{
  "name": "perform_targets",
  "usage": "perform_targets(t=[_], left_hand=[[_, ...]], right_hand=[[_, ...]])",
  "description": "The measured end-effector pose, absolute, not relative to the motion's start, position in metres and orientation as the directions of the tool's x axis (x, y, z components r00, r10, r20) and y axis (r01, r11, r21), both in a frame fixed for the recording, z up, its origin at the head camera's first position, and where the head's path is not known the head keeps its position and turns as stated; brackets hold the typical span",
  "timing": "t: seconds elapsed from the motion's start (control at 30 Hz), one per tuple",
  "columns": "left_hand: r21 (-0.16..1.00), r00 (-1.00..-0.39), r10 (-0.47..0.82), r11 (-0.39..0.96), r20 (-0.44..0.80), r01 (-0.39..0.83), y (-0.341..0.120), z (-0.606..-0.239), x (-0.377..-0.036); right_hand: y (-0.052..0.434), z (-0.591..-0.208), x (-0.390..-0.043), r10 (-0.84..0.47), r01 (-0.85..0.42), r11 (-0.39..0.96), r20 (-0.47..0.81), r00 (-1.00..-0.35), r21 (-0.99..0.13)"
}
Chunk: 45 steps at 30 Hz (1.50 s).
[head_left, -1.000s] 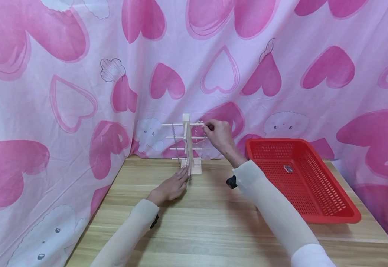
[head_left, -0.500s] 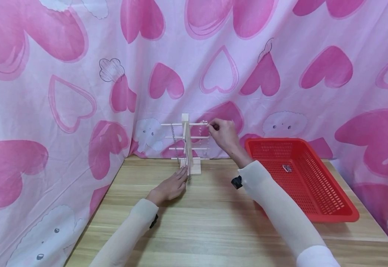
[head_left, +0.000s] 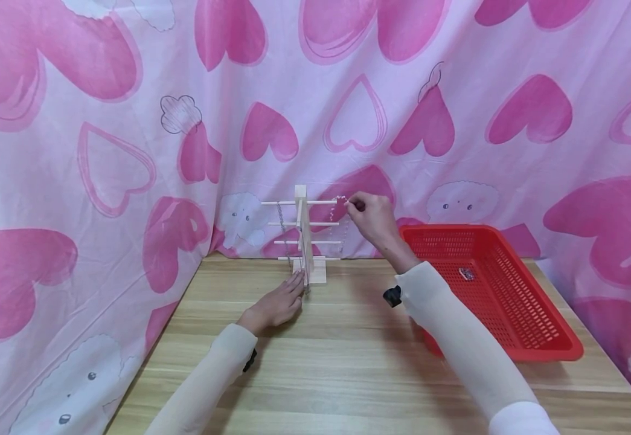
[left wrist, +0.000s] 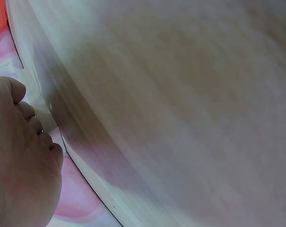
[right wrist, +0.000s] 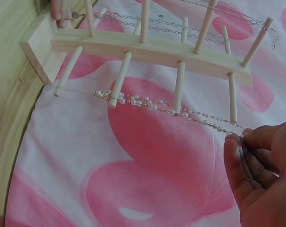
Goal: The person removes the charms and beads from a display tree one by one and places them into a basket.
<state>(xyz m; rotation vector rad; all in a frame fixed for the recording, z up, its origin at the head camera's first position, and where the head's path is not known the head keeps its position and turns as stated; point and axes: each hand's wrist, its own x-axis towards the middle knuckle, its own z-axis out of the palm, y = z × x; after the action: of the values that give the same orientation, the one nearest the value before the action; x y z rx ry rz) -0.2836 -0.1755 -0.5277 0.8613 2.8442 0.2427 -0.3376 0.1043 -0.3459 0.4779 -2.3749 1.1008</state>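
A wooden stand (head_left: 307, 235) with several side pegs stands at the back of the table. Beside its top right peg, my right hand (head_left: 375, 220) pinches a pearl-beaded necklace (right wrist: 153, 107) between thumb and fingertips. The beaded strands run down past the peg ends; whether they still loop over the top peg I cannot tell. Low at the stand's foot rests my left hand (head_left: 277, 305), its fingers extended against the base. Silver chain necklaces (right wrist: 166, 22) hang from other pegs. In the left wrist view only part of the left hand (left wrist: 24, 161) shows.
To the right sits a red plastic basket (head_left: 551, 302) holding a small shiny item (head_left: 466, 274), too small to identify. A pink heart-patterned cloth (head_left: 272, 36) hangs behind and at the sides. The wooden table (head_left: 315, 374) spreads in front of the stand.
My right hand has moved right, away from the post, drawing the beaded necklace outward along the top peg to its tip. My left hand has stayed at the base.
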Motion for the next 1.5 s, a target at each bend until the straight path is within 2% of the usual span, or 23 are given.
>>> perform_targets(t=[1.1, 1.5], left_hand=[[0.208, -0.824, 0.559, 0.821, -0.098, 0.532, -0.176, -0.527, -0.283], [0.217, -0.819, 0.565, 0.816, -0.099, 0.536, -0.176, -0.526, -0.283]], right_hand=[[0.143, -0.340, -0.328, -0.055, -0.424, 0.630, 0.507, -0.860, -0.650], [0.164, -0.328, -0.323, -0.070, -0.462, 0.646, 0.555, -0.829, -0.608]])
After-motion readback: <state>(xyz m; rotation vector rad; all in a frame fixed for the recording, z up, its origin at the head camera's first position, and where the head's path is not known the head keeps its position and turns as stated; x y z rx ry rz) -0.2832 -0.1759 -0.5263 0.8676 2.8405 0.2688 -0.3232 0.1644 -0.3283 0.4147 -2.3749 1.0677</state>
